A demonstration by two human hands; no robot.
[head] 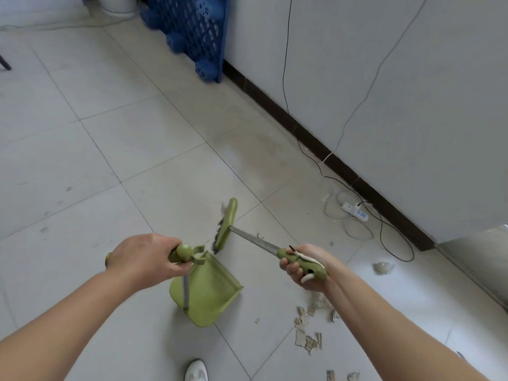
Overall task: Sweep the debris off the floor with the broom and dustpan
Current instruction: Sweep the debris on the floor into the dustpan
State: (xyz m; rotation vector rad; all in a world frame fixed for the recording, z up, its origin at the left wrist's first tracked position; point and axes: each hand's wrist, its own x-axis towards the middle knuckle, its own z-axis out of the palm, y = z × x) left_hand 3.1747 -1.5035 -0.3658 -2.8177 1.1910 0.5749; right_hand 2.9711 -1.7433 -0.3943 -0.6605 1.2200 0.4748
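Gripping light, stiff plastic, our left hand (pixel 143 259) closes around the dustpan (pixel 209 292) handle, our right hand (pixel 302 270) around the broom (pixel 228 224) handle, above papery debris (pixel 308 339).

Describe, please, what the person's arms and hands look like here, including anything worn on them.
Both forearms are bare as far as the frame shows: no sleeves are visible. The left hand and the right hand wear no gloves, and no watch, bracelet or ring can be seen. A white cord lies by the right hand, but it seems to belong to the tool's handle rather than being worn.
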